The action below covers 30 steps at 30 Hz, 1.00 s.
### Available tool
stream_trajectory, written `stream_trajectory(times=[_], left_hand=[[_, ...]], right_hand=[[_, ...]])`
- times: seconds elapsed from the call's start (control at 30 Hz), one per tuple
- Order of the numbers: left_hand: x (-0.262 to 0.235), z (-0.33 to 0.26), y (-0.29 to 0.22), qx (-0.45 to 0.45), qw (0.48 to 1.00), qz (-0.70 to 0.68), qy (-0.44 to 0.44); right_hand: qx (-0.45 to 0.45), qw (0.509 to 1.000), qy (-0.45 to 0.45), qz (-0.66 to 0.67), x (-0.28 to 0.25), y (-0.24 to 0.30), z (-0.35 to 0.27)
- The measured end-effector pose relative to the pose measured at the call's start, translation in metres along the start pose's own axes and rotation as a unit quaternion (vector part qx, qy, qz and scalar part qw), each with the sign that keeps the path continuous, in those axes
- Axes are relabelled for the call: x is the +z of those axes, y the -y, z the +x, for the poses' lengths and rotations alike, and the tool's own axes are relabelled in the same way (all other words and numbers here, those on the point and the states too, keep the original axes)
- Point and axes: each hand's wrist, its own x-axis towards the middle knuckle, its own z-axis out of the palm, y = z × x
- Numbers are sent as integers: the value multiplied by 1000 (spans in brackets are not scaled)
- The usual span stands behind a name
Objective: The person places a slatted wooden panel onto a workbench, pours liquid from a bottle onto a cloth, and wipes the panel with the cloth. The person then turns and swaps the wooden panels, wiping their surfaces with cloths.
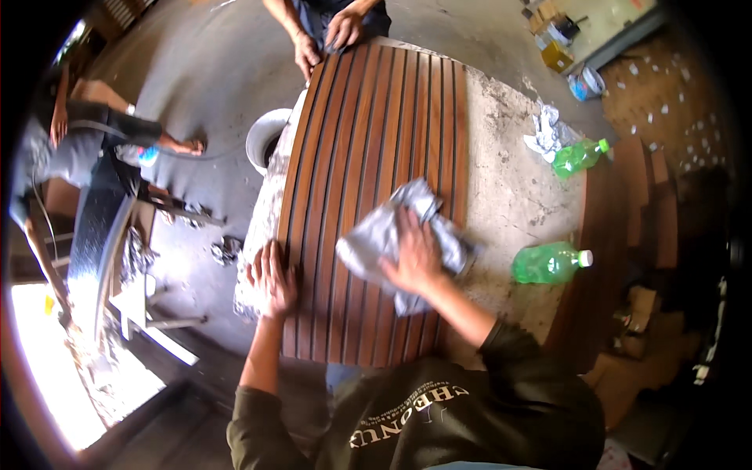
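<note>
A brown wooden panel with dark grooves between its slats [345, 141] lies lengthwise before me on a pale, stained tabletop [509, 125]. My right hand [415, 254] holds a crumpled grey cloth [368, 243] down on the slats right of the middle, its fingers bent over the fabric and thumb out to the side. Slight blur softens this hand and the cloth. At the panel's near left edge rests my left hand [272, 278], fingers spread and holding nothing. Across the table, another person's two hands [325, 43] touch the panel's far end.
Two green plastic bottles, one white-capped [548, 263] and one green-capped [578, 159], lie on the right of the tabletop beside a crumpled pale cloth [548, 131]. A white bucket [266, 139] stands left of the table. Another person [59, 149] sits at the left by a dark curved piece [98, 243].
</note>
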Motion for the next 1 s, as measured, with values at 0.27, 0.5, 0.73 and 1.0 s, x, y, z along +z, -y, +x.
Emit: stream_trajectory(times=[0.27, 0.5, 0.73, 1.0], left_hand=[[-3, -104, -12, -262, 963, 58, 32], [1, -132, -9, -273, 958, -54, -71], [7, -129, -7, -283, 949, -88, -103], [6, -146, -7, -336, 911, -189, -148]], right_hand=[[-87, 993, 59, -45, 0, 26, -26], [81, 992, -83, -50, -6, -56, 172], [29, 995, -74, -54, 18, 26, 96], [-167, 983, 56, 48, 43, 104, -150]])
